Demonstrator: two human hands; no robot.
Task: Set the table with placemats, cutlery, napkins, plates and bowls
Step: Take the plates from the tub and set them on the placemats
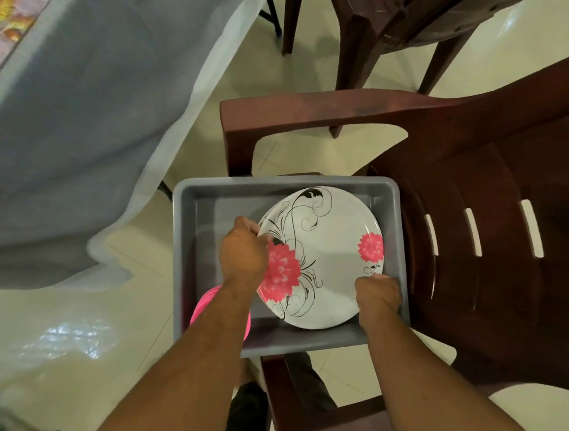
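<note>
My left hand (243, 250) is curled over the plate's (328, 256) left rim, fingertips pinching the edge beside the big pink flower. My right hand (377, 294) is closed on the near right rim, thumb side hidden under the knuckles. Both hands have hold of the same plate; neither is nearer than the other, as they sit on roughly opposite edges.

The plate is round, so there is no long axis to note. It sits inside the grey tub (283, 181), tilted a little, its far edge close to the tub's far wall. I cannot tell whether more plates lie beneath it. Something pink (200, 308) shows under my left forearm at the tub's near left corner.

In my judgement the coming move turns on this: the table (78, 113), draped in a pale cloth, lies up and to the left, well apart from the tub, so the plate must be raised over the wall first.

The tub rests on a brown chair (481, 198); a second chair (396, 9) stands beyond. Floor is glossy cream tile.
</note>
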